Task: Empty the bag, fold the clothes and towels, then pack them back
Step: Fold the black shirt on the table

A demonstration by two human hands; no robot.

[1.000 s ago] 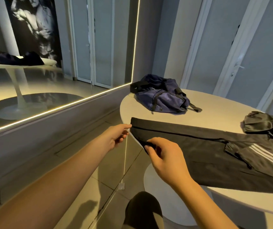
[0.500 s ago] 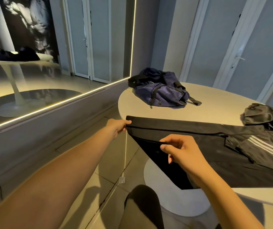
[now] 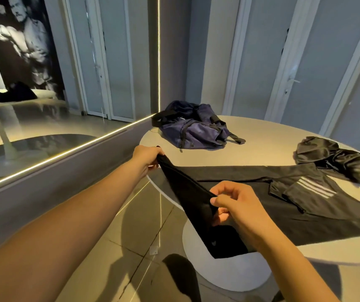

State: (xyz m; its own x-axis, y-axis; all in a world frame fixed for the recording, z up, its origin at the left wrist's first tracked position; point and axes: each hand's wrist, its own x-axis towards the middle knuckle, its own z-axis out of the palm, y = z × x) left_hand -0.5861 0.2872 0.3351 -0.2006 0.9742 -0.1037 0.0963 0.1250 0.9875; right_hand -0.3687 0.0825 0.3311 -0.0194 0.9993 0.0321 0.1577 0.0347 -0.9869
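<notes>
1. Your left hand point(image 3: 147, 156) is gripping one corner of the black garment point(image 3: 327, 219), with the fingers curled round the fabric just beside the left edge of the round white table point(image 3: 272, 144).
2. Your right hand point(image 3: 237, 205) is pinching the same end of the garment between thumb and fingers, nearer to you and over the table's front edge.
3. The fabric between the two hands is running as a taut dark band, lifted off the tabletop. Below your right hand, a loose flap is hanging past the table's edge in front of the pedestal base point(image 3: 229, 277).
4. The rest of the black garment is lying flat across the near half of the table, extending to the right. A set of white stripes point(image 3: 318, 188) is showing on it towards the right side.
5. The navy bag point(image 3: 196, 131) is sitting slumped at the far left of the tabletop, well apart from both hands, with its black straps trailing to either side.
6. A crumpled shiny black garment point(image 3: 335, 158) is lying at the far right of the table, its near edge touching or overlapping the flat garment; which of the two cannot be told.
7. A mirrored wall point(image 3: 44, 127) with a lit strip along its lower edge is standing to your left.
</notes>
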